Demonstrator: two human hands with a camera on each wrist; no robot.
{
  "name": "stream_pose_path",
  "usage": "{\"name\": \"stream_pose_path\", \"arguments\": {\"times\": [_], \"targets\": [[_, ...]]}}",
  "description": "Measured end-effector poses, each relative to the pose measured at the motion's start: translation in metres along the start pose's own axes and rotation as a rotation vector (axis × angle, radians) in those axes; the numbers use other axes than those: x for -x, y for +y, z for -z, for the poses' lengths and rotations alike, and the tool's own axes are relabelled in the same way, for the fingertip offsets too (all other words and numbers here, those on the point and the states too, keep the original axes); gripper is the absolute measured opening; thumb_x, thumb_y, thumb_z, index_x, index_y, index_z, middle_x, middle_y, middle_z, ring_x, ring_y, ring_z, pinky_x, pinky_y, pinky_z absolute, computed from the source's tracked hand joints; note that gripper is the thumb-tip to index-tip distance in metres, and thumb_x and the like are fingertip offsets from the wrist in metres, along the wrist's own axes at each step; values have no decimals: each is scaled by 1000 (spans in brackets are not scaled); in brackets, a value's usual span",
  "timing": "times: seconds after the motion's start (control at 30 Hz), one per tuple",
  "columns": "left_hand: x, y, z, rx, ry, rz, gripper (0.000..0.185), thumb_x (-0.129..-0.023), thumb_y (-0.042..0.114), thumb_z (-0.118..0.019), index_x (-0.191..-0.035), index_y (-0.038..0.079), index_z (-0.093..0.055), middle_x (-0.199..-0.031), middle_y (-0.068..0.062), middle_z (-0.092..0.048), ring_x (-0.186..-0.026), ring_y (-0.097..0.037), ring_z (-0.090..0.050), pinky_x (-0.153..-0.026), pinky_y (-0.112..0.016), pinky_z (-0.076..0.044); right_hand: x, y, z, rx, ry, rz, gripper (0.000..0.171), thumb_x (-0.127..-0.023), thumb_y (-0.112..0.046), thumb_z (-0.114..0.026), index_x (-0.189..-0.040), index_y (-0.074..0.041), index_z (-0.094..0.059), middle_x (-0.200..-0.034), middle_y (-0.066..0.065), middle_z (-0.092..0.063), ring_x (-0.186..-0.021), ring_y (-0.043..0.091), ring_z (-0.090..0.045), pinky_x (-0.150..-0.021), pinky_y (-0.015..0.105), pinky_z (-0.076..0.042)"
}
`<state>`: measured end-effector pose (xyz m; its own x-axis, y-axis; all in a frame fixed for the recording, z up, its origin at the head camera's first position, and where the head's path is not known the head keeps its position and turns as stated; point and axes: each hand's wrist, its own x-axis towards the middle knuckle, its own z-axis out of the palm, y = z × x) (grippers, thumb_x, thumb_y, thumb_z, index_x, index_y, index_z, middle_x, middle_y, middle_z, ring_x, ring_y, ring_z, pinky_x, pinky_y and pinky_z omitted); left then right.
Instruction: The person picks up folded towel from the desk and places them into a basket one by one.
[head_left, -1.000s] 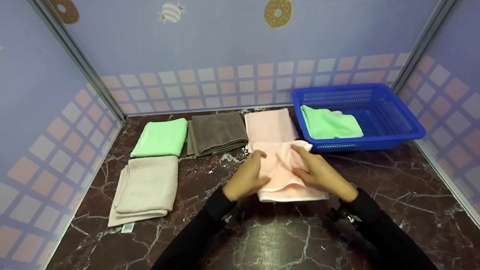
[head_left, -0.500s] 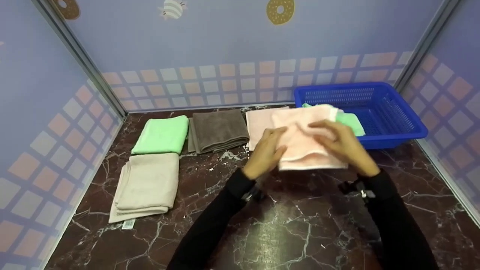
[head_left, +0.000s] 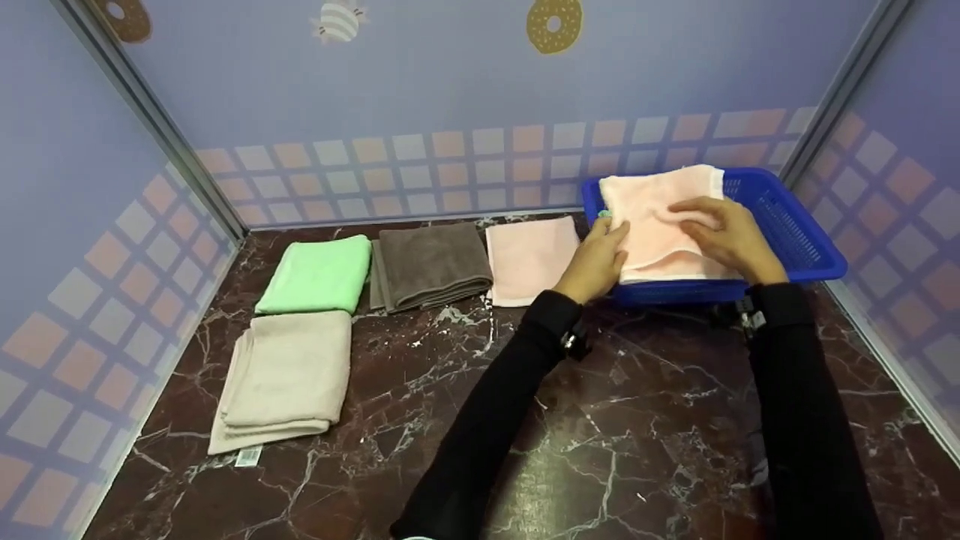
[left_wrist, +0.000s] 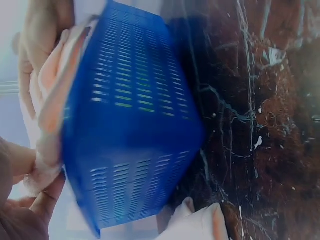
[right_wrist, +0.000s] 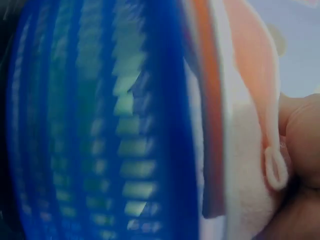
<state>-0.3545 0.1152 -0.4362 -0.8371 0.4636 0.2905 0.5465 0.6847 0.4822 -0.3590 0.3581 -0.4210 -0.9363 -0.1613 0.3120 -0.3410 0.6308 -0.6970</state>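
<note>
A folded peach towel (head_left: 652, 217) with white borders is held over the blue basket (head_left: 814, 247), covering much of its left part. At the towel's left edge my left hand (head_left: 596, 259) grips it, thumb on top; the left wrist view shows fingers (left_wrist: 47, 197) around the cloth beside the basket's rim. My right hand (head_left: 731, 232) lies over the towel's right part and pinches a fold, seen as a small loop near the fingers (right_wrist: 305, 140) in the right wrist view. Only a sliver of a green towel (head_left: 604, 215) shows in the basket.
A folded pink towel (head_left: 531, 259), a dark grey towel (head_left: 435, 262) and a green folded towel (head_left: 315, 274) line the back of the dark marble-patterned surface (head_left: 480, 420). A beige towel (head_left: 289, 371) with a tag lies in front of the green one. Patterned walls enclose three sides.
Both hands have carried the peach towel right and away from me, from in front of the pink towel to over the basket. The green towel inside is now mostly covered. Other towels stay put.
</note>
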Motion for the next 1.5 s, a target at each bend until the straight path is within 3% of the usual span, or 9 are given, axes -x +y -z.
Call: {"name": "stream_pose_path", "arguments": {"times": [0.3, 0.43, 0.63, 0.77, 0.97, 1.1, 1.23, 1.37, 1.5], "targets": [[-13, 7, -17, -453, -115, 111, 42, -106, 36, -51, -145, 22, -60, -152, 3, -53, -137, -19, -47, -114, -32, -36, -11, 30, -10, 187, -186, 17, 45, -92, 2, -63, -137, -2, -64, -140, 30, -59, -110, 42, -60, -92, 49, -50], [-12, 9, -22, -492, -145, 149, 50, -109, 48, -39, -140, 20, -65, -161, 5, -42, -144, -16, -39, -118, -31, -32, -14, 36, -15, 343, -370, 61, 52, -93, -2, -62, -144, 5, -54, -143, 39, -51, -128, 59, -49, -106, 68, -43], [-15, 9, -26, -489, -148, 147, 58, -109, 51, -31, -132, 17, -71, -157, 7, -44, -144, -13, -37, -116, -31, -32, -18, 29, -17, 475, -505, -216, 59, -103, -39, -56, -154, -11, -48, -152, 43, -27, -138, 64, -28, -104, 81, -32], [-16, 6, -27, -471, -170, 145, 59, -110, 50, -27, -129, 19, -73, -152, 8, -47, -142, -12, -38, -111, -31, -35, -18, 27, -18, 499, -519, -269, 61, -101, -42, -57, -154, -13, -48, -149, 40, -28, -135, 61, -31, -104, 79, -33], [-13, 0, -24, -399, -170, 113, 58, -111, 51, -21, -148, 25, -56, -162, 8, -39, -148, -13, -35, -114, -35, -37, -16, 28, -19, 567, -348, -206, 57, -97, -42, -65, -146, -15, -60, -142, 38, -39, -121, 63, -49, -94, 72, -45], [-4, -14, -19, -243, -80, 87, 53, -112, 47, -27, -160, 28, -39, -167, 6, -34, -151, -17, -36, -117, -40, -38, -9, 29, -20, 578, -45, -74, 46, -91, -31, -71, -132, -11, -71, -134, 36, -49, -110, 60, -57, -84, 71, -48], [16, -42, -7, -199, -30, 153, 53, -109, 46, -40, -159, 27, -39, -162, 0, -41, -148, -22, -40, -117, -47, -40, 9, 27, -25, 504, 243, 59, 26, -94, -23, -67, -110, -6, -78, -117, 25, -62, -99, 49, -60, -77, 67, -47], [37, -76, 6, -274, -136, 241, 63, -103, 55, -50, -159, 30, -38, -160, -1, -44, -145, -26, -44, -115, -51, -40, 32, 27, -30, 452, 343, 119, 34, -100, -27, -63, -77, -4, -74, -80, 15, -63, -70, 39, -60, -61, 57, -44], [52, -98, 10, -333, -265, 279, 79, -94, 65, -60, -162, 35, -34, -161, -1, -43, -144, -29, -45, -115, -54, -39, 45, 30, -35, 479, 314, 126, 53, -104, -33, -57, -55, -12, -57, -59, 11, -57, -55, 38, -58, -51, 52, -40]]}}
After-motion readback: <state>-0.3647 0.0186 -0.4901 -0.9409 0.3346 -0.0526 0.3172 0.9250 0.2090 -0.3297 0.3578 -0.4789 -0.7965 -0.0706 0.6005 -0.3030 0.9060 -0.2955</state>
